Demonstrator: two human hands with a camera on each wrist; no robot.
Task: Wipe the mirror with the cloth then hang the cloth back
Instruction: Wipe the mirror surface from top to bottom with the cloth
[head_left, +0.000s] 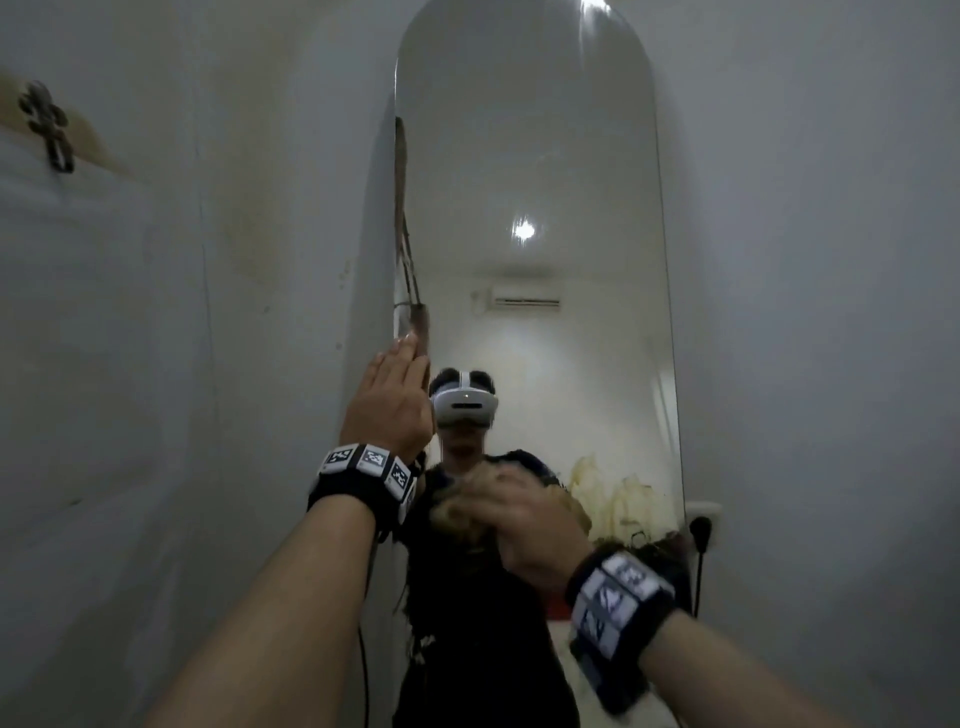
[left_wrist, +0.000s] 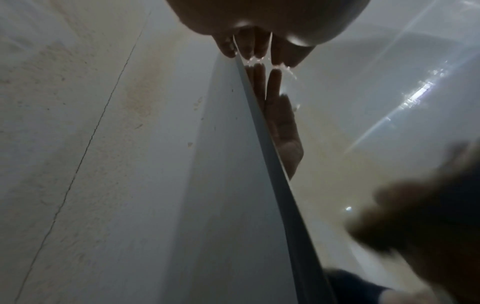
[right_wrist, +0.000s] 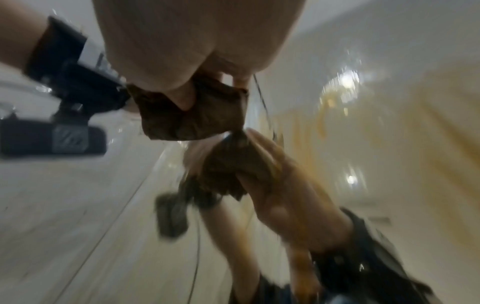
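The left hand (head_left: 387, 400) lies flat with straight fingers (left_wrist: 255, 46) against the left edge of the tall arched frameless wall mirror (head_left: 550, 171), while the right hand (head_left: 524, 525), its fingers curled round a crumpled brown cloth (right_wrist: 192, 115), presses that cloth against the glass lower down.

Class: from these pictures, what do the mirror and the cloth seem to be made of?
Mirror: polished glass, it seems; it reflects the room sharply and shows a thin bare edge, no frame. Cloth: soft brown woven fabric, matte, probably; it crumples into folds in the right hand.
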